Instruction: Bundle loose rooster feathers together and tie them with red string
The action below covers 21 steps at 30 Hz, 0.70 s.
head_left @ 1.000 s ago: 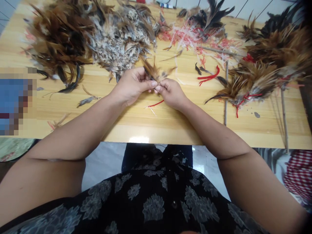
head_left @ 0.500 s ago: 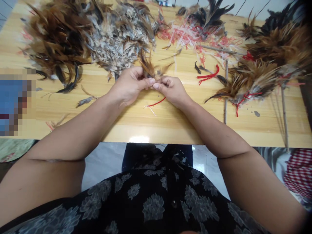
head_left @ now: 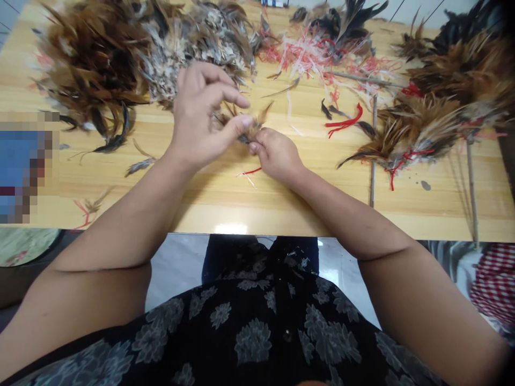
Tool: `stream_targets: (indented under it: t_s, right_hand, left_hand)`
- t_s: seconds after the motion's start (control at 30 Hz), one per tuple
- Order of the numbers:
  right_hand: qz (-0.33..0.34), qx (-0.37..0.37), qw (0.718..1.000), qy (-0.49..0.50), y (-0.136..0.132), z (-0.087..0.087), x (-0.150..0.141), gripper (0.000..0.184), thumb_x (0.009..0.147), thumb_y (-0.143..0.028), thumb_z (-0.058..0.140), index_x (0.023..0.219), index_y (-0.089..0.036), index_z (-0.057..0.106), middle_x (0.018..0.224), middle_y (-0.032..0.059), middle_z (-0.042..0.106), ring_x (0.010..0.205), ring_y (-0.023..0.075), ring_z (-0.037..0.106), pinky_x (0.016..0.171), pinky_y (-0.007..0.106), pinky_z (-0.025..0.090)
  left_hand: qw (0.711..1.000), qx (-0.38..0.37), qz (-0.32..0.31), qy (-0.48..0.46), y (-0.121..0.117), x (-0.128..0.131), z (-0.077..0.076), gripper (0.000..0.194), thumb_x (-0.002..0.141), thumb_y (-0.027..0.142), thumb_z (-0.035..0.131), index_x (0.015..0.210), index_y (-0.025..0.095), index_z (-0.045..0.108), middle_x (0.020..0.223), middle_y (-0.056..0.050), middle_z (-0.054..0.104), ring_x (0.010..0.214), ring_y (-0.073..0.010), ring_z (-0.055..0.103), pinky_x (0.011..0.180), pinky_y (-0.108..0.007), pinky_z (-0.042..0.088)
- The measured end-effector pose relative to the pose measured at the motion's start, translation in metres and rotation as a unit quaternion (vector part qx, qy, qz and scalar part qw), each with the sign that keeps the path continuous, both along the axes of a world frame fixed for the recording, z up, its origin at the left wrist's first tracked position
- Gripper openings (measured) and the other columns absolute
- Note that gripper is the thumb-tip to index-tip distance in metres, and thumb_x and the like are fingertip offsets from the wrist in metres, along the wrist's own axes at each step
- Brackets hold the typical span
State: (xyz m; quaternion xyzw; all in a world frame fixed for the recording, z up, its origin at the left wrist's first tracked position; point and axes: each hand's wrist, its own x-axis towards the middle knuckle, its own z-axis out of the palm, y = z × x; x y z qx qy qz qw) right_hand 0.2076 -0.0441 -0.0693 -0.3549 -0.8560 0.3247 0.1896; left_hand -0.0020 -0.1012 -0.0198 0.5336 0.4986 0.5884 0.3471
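My right hand (head_left: 279,154) is closed around the base of a small bunch of brown feathers (head_left: 254,127), its thumb pressed against the fingers. The feather tips point up and to the left. My left hand (head_left: 205,118) is raised just left of the bunch, fingers spread and curved, with the thumb close to the feathers; I cannot tell whether it touches them. Below the hands a short red string (head_left: 252,171) lies on the table beside a thin pale strip.
Piles of brown feathers (head_left: 96,59) and grey-white feathers (head_left: 164,64) lie at the back left. Pink and white plastic strands (head_left: 298,56) are heaped at the back. On the right are feather bundles (head_left: 402,128) tied with red string, thin sticks (head_left: 373,161) and red string pieces (head_left: 345,124).
My left hand has let go of the feather bunch, lifted up and left, and spread its fingers. My right hand still holds the bunch and has shifted slightly.
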Motion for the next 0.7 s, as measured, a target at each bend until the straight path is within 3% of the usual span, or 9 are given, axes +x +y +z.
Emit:
stream_targets:
  t_s: [0.07, 0.13, 0.2, 0.27, 0.33, 0.4, 0.5, 0.6, 0.7]
  right_hand:
    - [0.002, 0.006, 1.000, -0.002, 0.000, -0.002, 0.000, 0.026, 0.122, -0.040, 0.063, 0.114, -0.023, 0.082, 0.127, 0.0142, 0.086, 0.125, 0.0348, 0.077, 0.112, 0.048, 0.062]
    - [0.002, 0.008, 1.000, -0.003, -0.001, -0.002, 0.000, 0.028, 0.123, -0.041, 0.062, 0.115, -0.023, 0.082, 0.128, 0.0139, 0.086, 0.124, 0.0345, 0.078, 0.110, 0.047, 0.063]
    - [0.000, 0.006, 1.000, -0.005, -0.003, 0.001, 0.000, 0.028, 0.122, -0.040, 0.062, 0.113, -0.024, 0.082, 0.128, 0.0137, 0.087, 0.123, 0.0347, 0.078, 0.108, 0.047, 0.063]
    - [-0.006, 0.001, 1.000, -0.001, -0.004, 0.004, 0.000, 0.027, 0.122, -0.037, 0.062, 0.110, -0.024, 0.083, 0.126, 0.0131, 0.087, 0.123, 0.0345, 0.079, 0.109, 0.047, 0.063]
    - [-0.017, -0.009, 1.000, 0.019, -0.002, 0.005, 0.000, 0.028, 0.122, -0.035, 0.061, 0.107, -0.024, 0.082, 0.120, 0.0117, 0.087, 0.120, 0.0330, 0.078, 0.110, 0.047, 0.063]
    - [-0.031, -0.025, 0.998, 0.058, 0.003, 0.001, 0.000, 0.031, 0.124, -0.039, 0.062, 0.104, -0.024, 0.081, 0.111, 0.0090, 0.086, 0.115, 0.0296, 0.078, 0.110, 0.044, 0.063]
    - [-0.052, -0.057, 0.989, 0.123, 0.013, -0.008, 0.001, 0.047, 0.126, -0.060, 0.063, 0.102, -0.024, 0.081, 0.095, 0.0041, 0.079, 0.099, 0.0235, 0.073, 0.102, 0.039, 0.064]
    - [-0.071, -0.086, 0.980, 0.162, 0.018, -0.012, 0.002, 0.065, 0.123, -0.080, 0.060, 0.103, -0.023, 0.082, 0.089, 0.0023, 0.074, 0.094, 0.0208, 0.071, 0.098, 0.037, 0.065]
    - [-0.072, -0.112, 0.974, 0.186, 0.017, -0.009, 0.002, 0.074, 0.119, -0.089, 0.061, 0.103, -0.021, 0.084, 0.091, 0.0034, 0.076, 0.098, 0.0213, 0.075, 0.099, 0.038, 0.067]
  left_hand:
    - [0.993, 0.025, -0.004, 0.117, 0.001, 0.003, -0.005, 0.038, 0.075, 0.027, 0.122, 0.093, 0.028, 0.088, 0.133, -0.010, 0.074, 0.154, -0.0437, 0.047, 0.147, -0.053, 0.025]
    - [0.985, 0.038, -0.006, 0.168, 0.004, 0.005, -0.012, 0.027, 0.082, 0.034, 0.116, 0.084, 0.031, 0.088, 0.126, -0.010, 0.076, 0.141, -0.0432, 0.053, 0.148, -0.058, 0.022]
    - [0.989, 0.037, -0.012, 0.144, 0.008, 0.004, -0.017, 0.031, 0.089, 0.043, 0.114, 0.081, 0.033, 0.086, 0.119, -0.009, 0.076, 0.132, -0.0407, 0.056, 0.142, -0.055, 0.030]
    - [0.994, 0.056, -0.005, 0.098, 0.013, 0.001, -0.019, 0.043, 0.091, 0.058, 0.118, 0.084, 0.032, 0.085, 0.113, -0.007, 0.076, 0.123, -0.0358, 0.058, 0.125, -0.048, 0.044]
    - [0.994, 0.109, 0.017, 0.028, 0.018, -0.004, -0.019, 0.065, 0.080, 0.078, 0.123, 0.087, 0.028, 0.082, 0.101, -0.003, 0.073, 0.105, -0.0283, 0.057, 0.100, -0.041, 0.049]
    - [0.985, 0.158, 0.035, -0.053, 0.022, -0.010, -0.017, 0.083, 0.065, 0.089, 0.126, 0.087, 0.026, 0.076, 0.086, 0.002, 0.067, 0.085, -0.0213, 0.050, 0.080, -0.038, 0.044]
    - [0.984, 0.117, 0.012, -0.132, 0.020, -0.015, -0.013, 0.085, 0.061, 0.079, 0.131, 0.088, 0.027, 0.069, 0.077, 0.007, 0.063, 0.072, -0.0171, 0.045, 0.069, -0.037, 0.041]
    - [0.988, 0.019, -0.030, -0.152, 0.011, -0.008, -0.013, 0.072, 0.075, 0.060, 0.131, 0.088, 0.028, 0.069, 0.080, 0.005, 0.069, 0.074, -0.0178, 0.057, 0.072, -0.038, 0.049]
    - [0.988, -0.037, -0.058, -0.136, 0.007, 0.005, -0.019, 0.062, 0.081, 0.056, 0.126, 0.086, 0.030, 0.070, 0.079, 0.003, 0.073, 0.077, -0.0204, 0.067, 0.073, -0.039, 0.052]
